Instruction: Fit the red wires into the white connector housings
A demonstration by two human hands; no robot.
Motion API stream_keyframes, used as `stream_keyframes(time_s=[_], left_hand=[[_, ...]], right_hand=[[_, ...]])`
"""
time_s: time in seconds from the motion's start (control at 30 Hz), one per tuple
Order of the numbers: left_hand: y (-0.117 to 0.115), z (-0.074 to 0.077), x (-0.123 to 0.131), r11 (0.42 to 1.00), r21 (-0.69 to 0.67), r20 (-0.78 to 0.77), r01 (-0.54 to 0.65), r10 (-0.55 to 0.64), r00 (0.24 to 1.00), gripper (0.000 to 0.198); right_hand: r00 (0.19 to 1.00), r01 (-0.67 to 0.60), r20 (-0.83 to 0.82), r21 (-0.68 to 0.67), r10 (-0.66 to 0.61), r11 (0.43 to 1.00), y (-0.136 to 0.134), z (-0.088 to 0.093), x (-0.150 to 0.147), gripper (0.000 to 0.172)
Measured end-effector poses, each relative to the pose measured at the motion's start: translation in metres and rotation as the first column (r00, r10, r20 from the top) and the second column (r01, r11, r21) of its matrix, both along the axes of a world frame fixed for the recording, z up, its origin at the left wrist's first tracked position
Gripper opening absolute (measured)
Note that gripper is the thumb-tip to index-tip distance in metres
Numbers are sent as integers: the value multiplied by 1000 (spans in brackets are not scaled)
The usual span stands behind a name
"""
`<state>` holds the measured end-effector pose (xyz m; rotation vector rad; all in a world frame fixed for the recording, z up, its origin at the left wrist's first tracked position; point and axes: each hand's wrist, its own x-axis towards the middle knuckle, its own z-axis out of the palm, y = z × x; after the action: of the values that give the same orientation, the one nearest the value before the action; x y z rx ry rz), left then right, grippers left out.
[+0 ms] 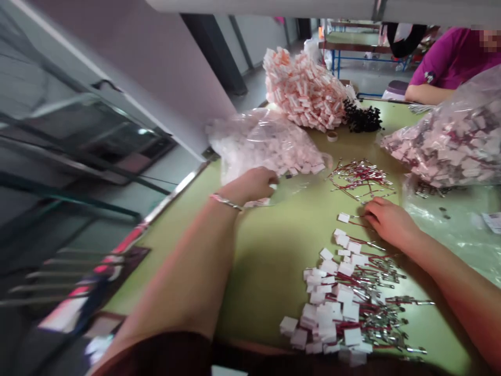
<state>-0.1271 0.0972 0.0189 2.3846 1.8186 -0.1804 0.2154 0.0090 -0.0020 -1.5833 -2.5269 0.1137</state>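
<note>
My left hand [253,184] reaches forward to the mouth of a clear plastic bag [262,141] full of small white blocks, its fingers curled down among the blocks at the bag's edge. My right hand [387,219] rests on the green table [274,250], fingers bent over a red wire beside a single white block [343,217]. Just ahead of it lies a loose bunch of red wires with metal ends [360,177]. Near me sits a heap of white blocks joined to red wires [344,303].
A big pile of pink-and-white blocks [305,89] and a clump of black parts [362,117] lie at the far end. A full clear bag [450,141] stands at right. A person in a purple shirt [450,62] sits across. The table's left edge drops off.
</note>
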Motion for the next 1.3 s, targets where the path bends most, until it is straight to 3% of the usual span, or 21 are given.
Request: stream_keyframes(time_s=[0.1,0.17,0.23,0.3,0.4,0.5,0.6,0.7,0.77,0.83,0.9,0.93,1.0,1.1,1.2,1.3], left_hand=[[-9,4,13,995,5,289,96,-93,953,33],[-13,6,21,995,-95,472,19,28,881,37],[-13,8,24,992,-100,538,-76,118,835,36],[-12,7,22,995,-4,492,-103,92,866,33],[-9,0,18,994,107,280,36,-64,958,30],[-8,-10,20,985,119,137,124,-140,981,31],[-10,-12,28,985,157,137,74,-96,986,27],[-16,-5,40,981,190,257,-31,-19,966,18],[-23,1,52,983,125,476,-135,60,877,17],[-34,4,66,986,-60,744,-157,149,651,23],[-46,3,82,960,-279,892,-7,261,370,34],[-51,1,90,921,-381,900,77,350,261,35],[-60,-4,104,821,-544,839,171,532,114,26],[-69,-11,117,725,-649,739,232,673,-36,13],[-73,-12,122,722,-641,723,261,682,-114,9],[-76,-13,124,735,-621,735,272,667,-122,11]], right_hand=[[997,64,-39,50,-62,997,4,-8,5,14],[990,131,-55,77,-127,988,8,-10,11,16],[984,173,-62,75,-169,982,9,-10,14,17],[981,180,-88,54,-175,982,8,-8,13,16],[977,143,-158,9,-140,990,5,-3,9,15],[970,93,-224,-38,-100,995,2,2,5,16],[953,94,-279,-82,-114,992,0,8,3,16],[936,111,-317,-152,-155,982,-3,12,1,16],[927,117,-333,-174,-170,978,-5,14,-2,16],[922,117,-349,-159,-167,980,-8,15,-5,15],[918,94,-372,-138,-139,986,-11,16,-9,15],[913,80,-388,-132,-125,988,-13,16,-11,15],[895,54,-431,-152,-116,987,-17,17,-14,16],[845,9,-508,-297,-166,955,-23,20,-20,21],[797,-72,-564,-446,-217,892,-27,21,-26,26],[776,-102,-584,-493,-241,864,-28,22,-30,28]])
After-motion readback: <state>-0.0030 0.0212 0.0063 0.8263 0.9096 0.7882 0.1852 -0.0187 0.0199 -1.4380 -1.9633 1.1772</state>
